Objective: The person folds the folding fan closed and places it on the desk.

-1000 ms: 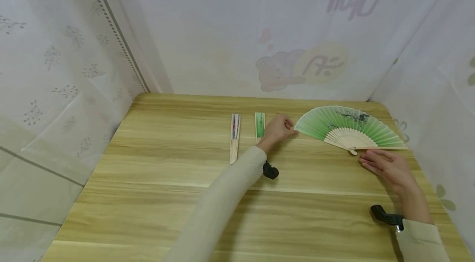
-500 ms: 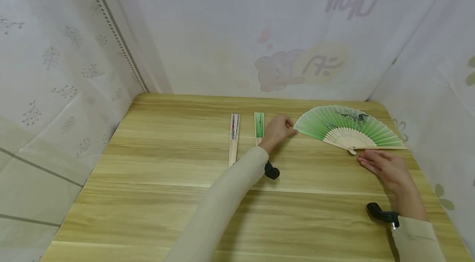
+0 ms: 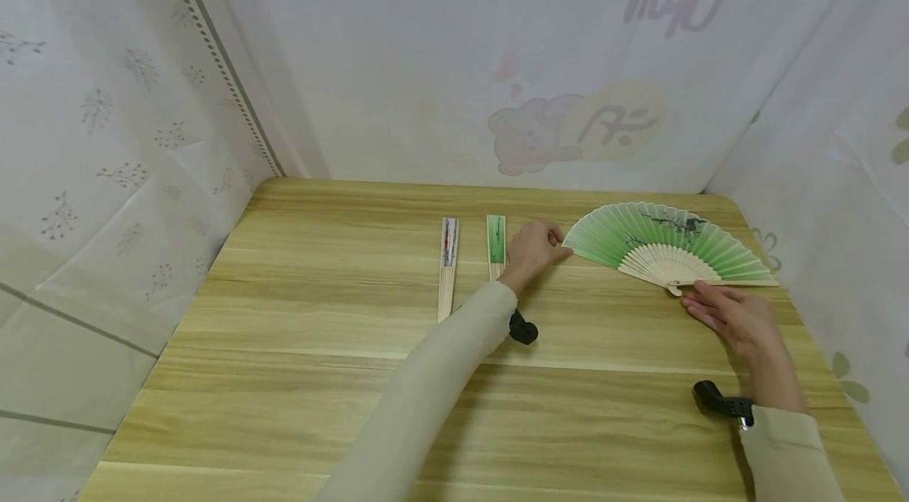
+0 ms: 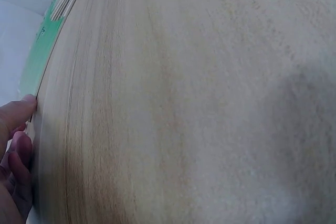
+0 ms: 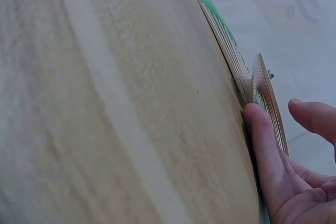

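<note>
An open green paper fan (image 3: 660, 248) with pale bamboo ribs lies flat at the table's far right. My left hand (image 3: 537, 245) rests at the fan's left edge, fingers loosely curled; in the left wrist view one fingertip (image 4: 25, 107) touches the green fan's edge (image 4: 39, 51). My right hand (image 3: 727, 315) lies just below the fan's pivot with its fingers fairly straight. Seen from the right wrist, the thumb (image 5: 261, 132) presses against the fan's ribs (image 5: 236, 64) near the pivot. Neither hand grips the fan.
Two folded fans lie side by side left of my left hand: one with a red and white cover (image 3: 449, 265) and one green (image 3: 496, 243). The wooden table (image 3: 319, 376) is enclosed by white patterned curtains on three sides. Black wrist cameras (image 3: 523, 328) sit under both wrists.
My right hand has slid up and slightly left until it touches the fan's pivot. The left hand and the fan have hardly moved.
</note>
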Motion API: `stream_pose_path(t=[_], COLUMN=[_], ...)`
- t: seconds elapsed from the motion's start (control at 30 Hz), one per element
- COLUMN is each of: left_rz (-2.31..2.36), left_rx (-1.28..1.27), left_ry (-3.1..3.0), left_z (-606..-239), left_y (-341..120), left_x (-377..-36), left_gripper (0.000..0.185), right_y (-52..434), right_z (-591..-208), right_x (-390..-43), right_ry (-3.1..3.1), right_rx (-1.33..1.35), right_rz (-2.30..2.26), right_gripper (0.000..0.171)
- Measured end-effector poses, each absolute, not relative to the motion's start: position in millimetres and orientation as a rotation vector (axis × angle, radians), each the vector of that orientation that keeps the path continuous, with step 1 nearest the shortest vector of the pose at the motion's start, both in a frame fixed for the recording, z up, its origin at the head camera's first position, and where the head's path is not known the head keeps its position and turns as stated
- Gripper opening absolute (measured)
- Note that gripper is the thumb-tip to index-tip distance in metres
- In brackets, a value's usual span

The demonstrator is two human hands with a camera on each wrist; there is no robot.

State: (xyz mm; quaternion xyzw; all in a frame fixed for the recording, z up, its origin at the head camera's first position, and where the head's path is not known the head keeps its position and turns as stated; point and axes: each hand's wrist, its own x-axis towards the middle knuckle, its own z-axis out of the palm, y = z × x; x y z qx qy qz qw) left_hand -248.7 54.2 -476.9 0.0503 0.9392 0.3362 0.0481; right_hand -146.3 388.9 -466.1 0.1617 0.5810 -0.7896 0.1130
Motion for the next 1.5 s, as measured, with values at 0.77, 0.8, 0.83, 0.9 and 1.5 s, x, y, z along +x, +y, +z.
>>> stream_pose_path(t=[0.77, 0.8, 0.83, 0.9, 1.5], left_rz=[0.959, 0.958, 0.960, 0.964, 1.005], left_rx=[0.097, 0.097, 0.097, 0.095, 0.087], left_ry=[2.881, 2.882, 2.882, 2.880, 2.861], left_z=[-475, -475, -475, -475, -475], left_y=[59, 59, 59, 59, 58], left_x=[-247, -247, -246, -246, -247], left_gripper=[0.022, 0.022, 0.022, 0.022, 0.019], right_y=[368, 368, 367, 365, 365], right_z=[-467, -467, -467, -466, -464], right_x=[-143, -143, -143, -142, -148], right_ry=[1.626, 1.621, 1.616, 1.615, 1.311], right_rx=[0.662, 0.679, 0.697, 0.731, 0.804], right_rz=[-2.565, -2.571, -2.577, -2.580, -2.752], right_gripper=[0.011, 0.011, 0.011, 0.010, 0.018])
